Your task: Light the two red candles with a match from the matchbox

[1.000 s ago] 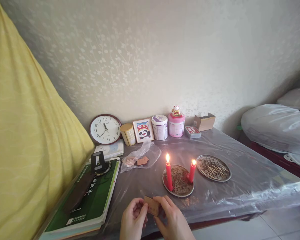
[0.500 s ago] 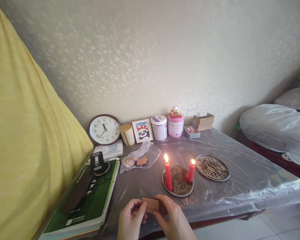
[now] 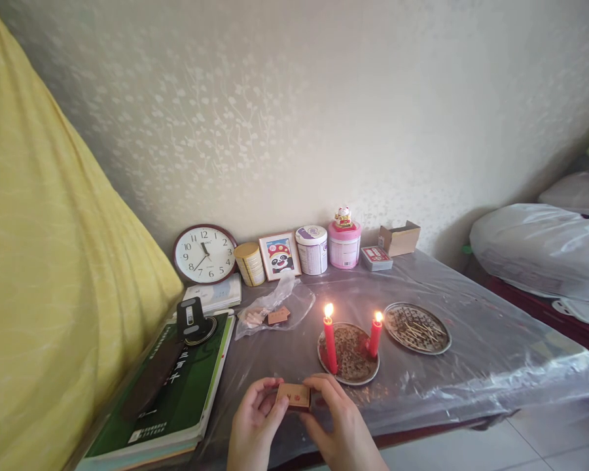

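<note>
Both my hands hold a small brown matchbox (image 3: 293, 396) just above the table's near edge. My left hand (image 3: 254, 425) grips its left end with fingers curled. My right hand (image 3: 341, 425) pinches its right end. Just beyond stands a round metal plate (image 3: 349, 356) with two lit red candles, a taller one (image 3: 330, 343) on the left and a shorter one (image 3: 374, 335) on the right. A second metal plate (image 3: 416, 327) to the right carries several matchsticks.
A clear plastic sheet covers the table (image 3: 471, 366). A green book (image 3: 177, 392) with a phone stand lies at left by yellow cloth (image 3: 53, 294). A plastic bag (image 3: 275, 307), clock (image 3: 205, 254), tins, a framed picture and boxes line the wall. Wrapped bedding (image 3: 540, 252) sits at right.
The matchbox has tilted from upright on its edge to lying flatter between my hands, and both hands have shifted slightly up and left.
</note>
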The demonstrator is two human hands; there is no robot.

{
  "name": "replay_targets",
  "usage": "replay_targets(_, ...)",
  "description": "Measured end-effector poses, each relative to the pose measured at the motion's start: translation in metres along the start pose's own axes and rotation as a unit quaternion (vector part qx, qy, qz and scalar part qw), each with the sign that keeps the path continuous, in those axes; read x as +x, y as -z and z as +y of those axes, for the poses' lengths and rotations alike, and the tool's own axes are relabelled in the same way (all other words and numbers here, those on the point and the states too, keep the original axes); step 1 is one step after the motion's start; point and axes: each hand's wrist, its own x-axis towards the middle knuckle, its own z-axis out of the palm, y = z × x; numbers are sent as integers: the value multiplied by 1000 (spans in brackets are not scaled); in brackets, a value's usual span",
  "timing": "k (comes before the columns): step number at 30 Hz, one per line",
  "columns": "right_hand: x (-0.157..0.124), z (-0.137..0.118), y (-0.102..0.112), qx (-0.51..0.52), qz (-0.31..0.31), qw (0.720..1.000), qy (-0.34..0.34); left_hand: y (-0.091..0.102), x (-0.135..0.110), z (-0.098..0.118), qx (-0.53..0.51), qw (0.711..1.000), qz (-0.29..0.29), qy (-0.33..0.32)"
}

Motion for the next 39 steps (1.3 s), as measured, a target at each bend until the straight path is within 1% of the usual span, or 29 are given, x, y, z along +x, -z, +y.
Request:
replay_targets(4, -1, 2, 0, 10, 18, 1000, -9, 0, -1, 4, 12, 999, 8, -31)
replay_targets(6, -1, 3, 0, 12, 23, 1000, -3, -3, -3, 4, 3, 1000, 6, -21)
replay_targets(9, -1, 4, -1, 17, 26, 999, 14, -8, -7, 2, -13, 1000, -8, 17)
replay_targets(12, -2, 5, -2, 26, 23, 999, 24, -11, -9, 1, -16, 1000, -6, 11)
replay_targets(14, -2, 6, -2, 30, 17, 999, 23, -10, -8, 2, -7, 1000, -13, 5)
replay_targets(19, -3, 7, 0, 25, 4, 1000, 11, -3, -4, 6, 31, 998, -50, 15)
replay_targets(27, -2, 6, 0, 11, -9, 1000, 19, -2, -6, 4, 54, 997, -55, 6)
replay_targets(33, -2, 3, 1, -18, -13, 1000, 20, -1, -4, 1, 41, 999, -28, 15)
replay_targets(39, -2, 4, 3, -33, -13, 999, 20, 3, 2, 4, 15, 1000, -7, 20)
